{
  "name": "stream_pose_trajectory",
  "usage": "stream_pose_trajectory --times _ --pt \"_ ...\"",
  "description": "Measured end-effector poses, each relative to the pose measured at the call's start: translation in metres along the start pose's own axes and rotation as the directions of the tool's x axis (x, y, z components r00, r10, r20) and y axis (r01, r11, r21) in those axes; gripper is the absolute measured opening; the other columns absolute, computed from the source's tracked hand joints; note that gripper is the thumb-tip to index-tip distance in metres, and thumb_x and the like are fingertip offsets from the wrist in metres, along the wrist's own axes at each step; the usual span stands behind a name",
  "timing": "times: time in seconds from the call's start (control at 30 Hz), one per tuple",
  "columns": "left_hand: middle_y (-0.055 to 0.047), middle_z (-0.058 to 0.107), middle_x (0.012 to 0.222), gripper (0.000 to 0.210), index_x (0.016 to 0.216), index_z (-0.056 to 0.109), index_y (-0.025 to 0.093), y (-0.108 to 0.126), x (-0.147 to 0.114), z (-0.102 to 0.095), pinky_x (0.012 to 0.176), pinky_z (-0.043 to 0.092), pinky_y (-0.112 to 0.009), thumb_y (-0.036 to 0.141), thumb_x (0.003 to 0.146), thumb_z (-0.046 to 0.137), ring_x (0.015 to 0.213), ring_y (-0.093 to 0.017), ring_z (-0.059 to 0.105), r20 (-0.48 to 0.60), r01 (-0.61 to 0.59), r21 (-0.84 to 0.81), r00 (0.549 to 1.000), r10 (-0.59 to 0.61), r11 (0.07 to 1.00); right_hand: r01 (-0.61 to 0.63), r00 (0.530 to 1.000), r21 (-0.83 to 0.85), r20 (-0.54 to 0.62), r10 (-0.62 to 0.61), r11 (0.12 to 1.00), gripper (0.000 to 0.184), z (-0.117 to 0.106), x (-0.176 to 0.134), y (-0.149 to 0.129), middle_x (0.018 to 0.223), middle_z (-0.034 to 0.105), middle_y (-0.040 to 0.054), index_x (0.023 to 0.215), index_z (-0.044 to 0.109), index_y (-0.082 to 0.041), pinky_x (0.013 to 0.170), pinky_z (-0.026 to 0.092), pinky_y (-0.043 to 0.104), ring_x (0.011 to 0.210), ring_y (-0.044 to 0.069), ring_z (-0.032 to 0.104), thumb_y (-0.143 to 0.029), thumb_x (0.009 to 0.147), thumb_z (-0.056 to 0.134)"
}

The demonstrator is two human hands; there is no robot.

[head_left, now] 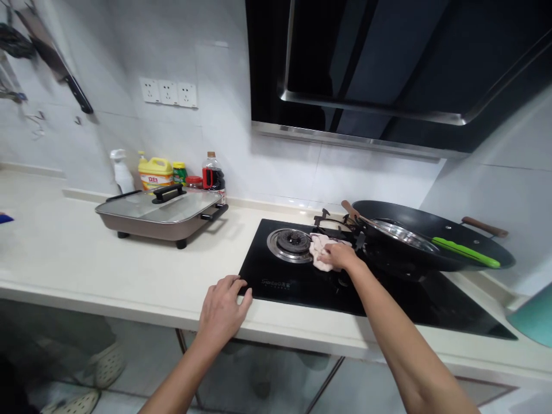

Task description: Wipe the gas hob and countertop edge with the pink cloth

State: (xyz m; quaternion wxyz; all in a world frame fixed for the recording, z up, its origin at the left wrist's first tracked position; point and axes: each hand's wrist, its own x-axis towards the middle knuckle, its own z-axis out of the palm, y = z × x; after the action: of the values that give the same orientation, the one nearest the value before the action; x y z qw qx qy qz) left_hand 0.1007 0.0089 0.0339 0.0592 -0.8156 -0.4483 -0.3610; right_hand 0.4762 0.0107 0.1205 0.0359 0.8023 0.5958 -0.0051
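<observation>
My right hand (342,256) presses a pale pink cloth (319,246) onto the black glass gas stove (297,290), just right of the left burner (294,240). Its fingers are bent over the cloth and partly hidden by the hand itself. A black pan support (330,220) sits off the burner, behind the cloth. My left hand (224,305) rests on the front of the counter at the stove's left corner, fingers apart and holding nothing. To the right, a large black wok (483,244) stands over the other burner, with a smaller pan and a bright green handle (466,252) in it.
An electric pan with a glass lid (159,221) stands on the counter (172,276) at left. Behind it are a white spray bottle (122,172), a yellow jug (155,172) and a dark sauce bottle (213,175). A range hood (357,129) overhangs the stove. Someone's shoes show below left.
</observation>
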Motion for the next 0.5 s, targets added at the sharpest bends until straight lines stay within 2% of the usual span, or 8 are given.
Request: stream_pose_trajectory --times 0.13,0.27,0.33,0.4,0.5 --pt "-0.01 0.074 0.117 0.024 0.104 0.074 0.021 0.0 -0.001 0.001 0.091 0.051 -0.042 0.032 0.098 0.054 0.108 -0.028 0.069 -0.021 -0.004 -0.015 1.0 0.003 1.0 0.081 0.997 0.079 -0.012 -0.08 0.994 0.051 0.007 -0.01 -0.037 0.121 0.075 0.0098 0.114 0.077 -0.024 0.09 0.049 0.033 0.111 0.025 0.069 -0.065 0.097 0.05" --pt "-0.009 0.074 0.115 0.022 0.103 0.074 0.022 -0.001 -0.001 0.001 0.089 0.051 -0.041 0.031 0.097 0.055 0.105 -0.028 0.07 -0.035 -0.015 -0.023 0.999 0.014 1.0 0.059 0.998 0.117 -0.013 -0.058 0.991 0.057 0.007 -0.02 -0.054 0.115 0.076 0.0112 0.108 0.08 -0.023 0.089 0.048 0.035 0.104 0.026 0.07 -0.069 0.094 0.049" --pt "-0.009 0.074 0.114 0.022 0.102 0.074 0.022 -0.002 -0.001 0.001 0.089 0.051 -0.041 0.031 0.097 0.055 0.104 -0.027 0.07 -0.037 -0.015 -0.026 0.999 0.014 1.0 0.012 0.999 0.111 -0.035 -0.008 0.994 0.062 0.006 -0.022 -0.058 0.12 0.074 0.0157 0.109 0.08 -0.019 0.097 0.046 0.041 0.11 0.031 0.067 -0.071 0.093 0.049" --pt "-0.009 0.074 0.114 0.022 0.102 0.074 0.022 -0.002 -0.001 0.001 0.09 0.051 -0.042 0.031 0.098 0.055 0.104 -0.027 0.07 -0.035 -0.014 -0.028 0.999 0.013 1.0 -0.039 0.996 0.099 -0.075 0.047 0.994 0.068 0.006 -0.023 -0.061 0.132 0.067 0.021 0.114 0.078 -0.015 0.108 0.038 0.048 0.124 0.037 0.059 -0.073 0.092 0.051" --pt "-0.009 0.074 0.113 0.022 0.102 0.074 0.022 -0.001 -0.001 0.001 0.09 0.05 -0.041 0.03 0.098 0.055 0.105 -0.027 0.07 -0.026 -0.01 -0.031 1.0 0.009 0.999 -0.119 0.982 0.116 -0.13 0.134 0.986 0.081 0.006 -0.023 -0.065 0.149 0.052 0.0252 0.132 0.069 -0.011 0.115 0.029 0.054 0.138 0.042 0.045 -0.076 0.094 0.043"
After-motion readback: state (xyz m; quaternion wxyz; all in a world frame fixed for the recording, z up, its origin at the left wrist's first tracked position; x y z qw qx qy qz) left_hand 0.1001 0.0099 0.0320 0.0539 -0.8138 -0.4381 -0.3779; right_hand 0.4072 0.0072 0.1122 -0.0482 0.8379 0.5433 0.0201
